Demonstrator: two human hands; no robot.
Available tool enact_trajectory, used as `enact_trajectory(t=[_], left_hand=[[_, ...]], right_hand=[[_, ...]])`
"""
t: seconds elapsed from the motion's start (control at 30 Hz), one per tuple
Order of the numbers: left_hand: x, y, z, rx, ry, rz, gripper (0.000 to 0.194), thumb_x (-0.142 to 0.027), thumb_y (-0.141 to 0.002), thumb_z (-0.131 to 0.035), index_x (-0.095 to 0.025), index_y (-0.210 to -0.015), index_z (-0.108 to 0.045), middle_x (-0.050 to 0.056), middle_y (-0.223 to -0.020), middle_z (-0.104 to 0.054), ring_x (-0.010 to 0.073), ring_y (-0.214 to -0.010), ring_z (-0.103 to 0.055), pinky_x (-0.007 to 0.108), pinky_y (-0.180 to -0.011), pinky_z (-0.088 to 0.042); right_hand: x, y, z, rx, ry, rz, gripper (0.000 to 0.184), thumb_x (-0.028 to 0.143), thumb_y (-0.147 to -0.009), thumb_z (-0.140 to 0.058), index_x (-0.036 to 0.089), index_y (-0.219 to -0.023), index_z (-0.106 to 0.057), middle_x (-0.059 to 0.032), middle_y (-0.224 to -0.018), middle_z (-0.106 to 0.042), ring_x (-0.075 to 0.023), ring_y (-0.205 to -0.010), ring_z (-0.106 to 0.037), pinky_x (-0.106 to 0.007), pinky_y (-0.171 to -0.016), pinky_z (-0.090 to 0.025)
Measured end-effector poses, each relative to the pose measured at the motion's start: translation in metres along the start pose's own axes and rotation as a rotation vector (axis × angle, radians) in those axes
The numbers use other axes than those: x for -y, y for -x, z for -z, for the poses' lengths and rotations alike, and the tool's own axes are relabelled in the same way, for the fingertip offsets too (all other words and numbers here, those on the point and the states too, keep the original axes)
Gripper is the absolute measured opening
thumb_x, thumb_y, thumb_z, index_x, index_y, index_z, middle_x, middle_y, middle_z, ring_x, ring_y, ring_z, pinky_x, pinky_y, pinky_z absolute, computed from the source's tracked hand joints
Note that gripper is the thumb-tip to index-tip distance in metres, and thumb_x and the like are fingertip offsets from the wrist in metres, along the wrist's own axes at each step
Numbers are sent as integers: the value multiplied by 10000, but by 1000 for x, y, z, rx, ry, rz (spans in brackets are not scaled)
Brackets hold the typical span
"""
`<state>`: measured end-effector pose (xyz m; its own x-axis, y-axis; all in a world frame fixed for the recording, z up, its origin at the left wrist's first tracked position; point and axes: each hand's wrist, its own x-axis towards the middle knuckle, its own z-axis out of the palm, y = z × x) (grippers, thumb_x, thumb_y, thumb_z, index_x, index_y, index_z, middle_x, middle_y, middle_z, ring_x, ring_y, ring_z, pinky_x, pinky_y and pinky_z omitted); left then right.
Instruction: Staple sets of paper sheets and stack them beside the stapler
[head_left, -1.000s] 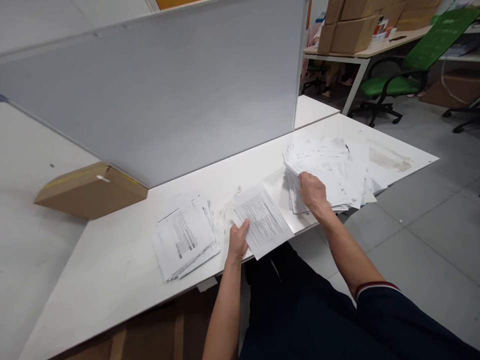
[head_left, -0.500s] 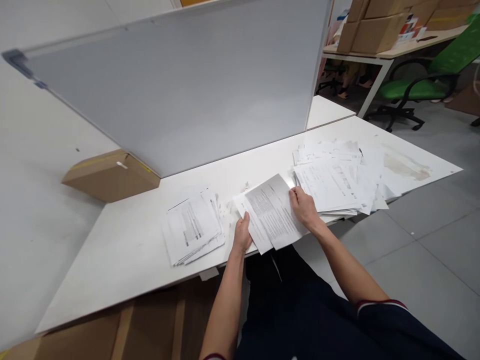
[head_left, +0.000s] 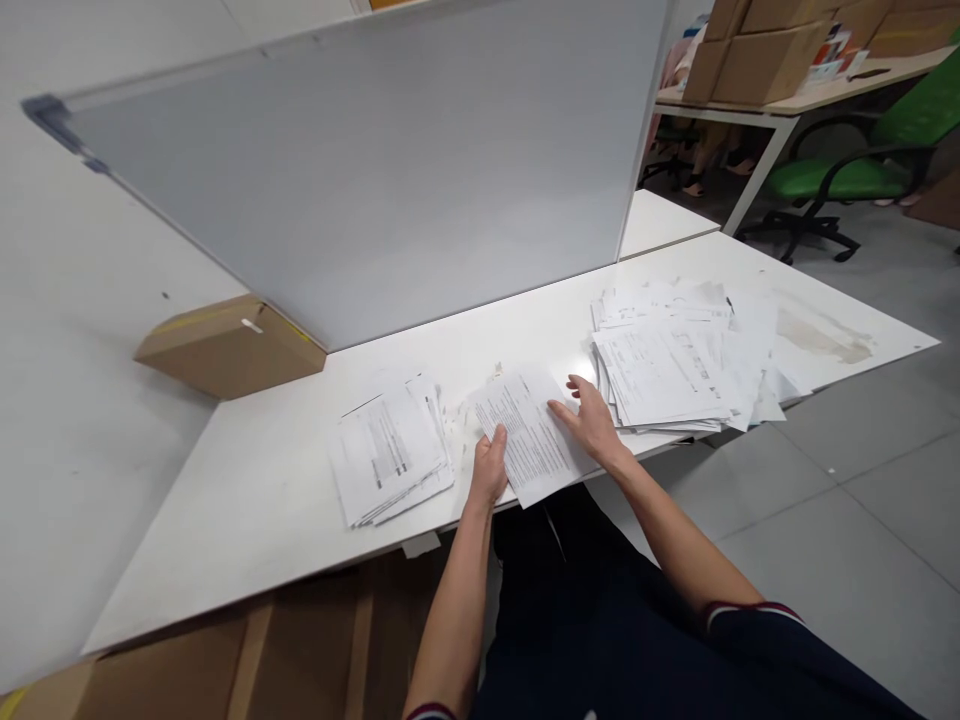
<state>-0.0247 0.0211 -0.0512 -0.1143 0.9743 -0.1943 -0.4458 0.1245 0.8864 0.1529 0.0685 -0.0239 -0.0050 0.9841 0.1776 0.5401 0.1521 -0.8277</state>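
My left hand [head_left: 490, 467] grips the left edge of some printed paper sheets [head_left: 531, 440], thumb on top. The sheets are tilted over the table's front edge, lines of small print facing up. At their upper right, my right hand [head_left: 589, 418] has its fingers apart, with the thumb by the paper's right side; whether it touches is hard to tell. A stack of printed papers [head_left: 390, 455] lies on the table left of my hands. To the right spreads a larger, untidy pile of papers [head_left: 664, 370].
A whiteboard [head_left: 390, 170] stands along the back of the white table [head_left: 247, 500]. Beside it at left sits a cardboard box [head_left: 232, 350]. More cardboard [head_left: 300, 650] is under the table. A green chair [head_left: 840, 180] and a desk with boxes [head_left: 757, 65] stand behind right.
The two offset sheets in my hands now lie together as one, with a different printed face on top. My right hand has let go of the right edge and opened, moving slightly left.
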Motion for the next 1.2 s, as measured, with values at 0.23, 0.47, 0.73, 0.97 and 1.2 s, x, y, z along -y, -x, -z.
enact_trajectory(t=[0.23,0.47,0.73,0.97,1.2], left_hand=[[-59,18,-13,-71,-212,-320,315,-327,-693,-729,-157,-956,-706,76,-1024,-699,263,-1155,-550,357,-1029,-392],[-49,8,3,-83,-222,-342,332,-358,-659,-750,-165,-925,-705,63,-903,-723,230,-936,-642,370,-915,-466],[-40,0,14,-110,-193,-381,323,-379,-680,-730,-168,-918,-676,62,-894,-704,206,-928,-628,344,-904,-454],[-52,11,16,-140,-330,-446,676,-225,-566,-818,-257,-1188,-554,86,-1254,-554,218,-1203,-490,324,-1023,-343],[-18,10,23,-15,-447,-190,227,-196,-609,-765,-199,-832,-724,75,-937,-696,245,-973,-614,345,-938,-411]], right_hand=[[30,-2,31,300,-592,74,290,416,-836,-525,195,-1013,-588,-49,-956,-652,-202,-913,-607,-362,-804,-491],[20,3,5,274,-590,131,326,373,-847,-517,175,-1101,-568,-81,-1061,-637,-201,-995,-590,-372,-864,-471],[27,-6,21,289,-305,247,237,332,-879,-471,183,-1017,-593,-46,-939,-658,-185,-875,-604,-307,-758,-457],[96,-5,80,330,686,539,250,19,-826,-370,175,-835,-565,-59,-721,-613,-184,-683,-518,-301,-635,-302],[90,4,49,512,923,589,292,-57,-725,-403,156,-878,-531,-70,-765,-599,-178,-658,-513,-296,-557,-215]])
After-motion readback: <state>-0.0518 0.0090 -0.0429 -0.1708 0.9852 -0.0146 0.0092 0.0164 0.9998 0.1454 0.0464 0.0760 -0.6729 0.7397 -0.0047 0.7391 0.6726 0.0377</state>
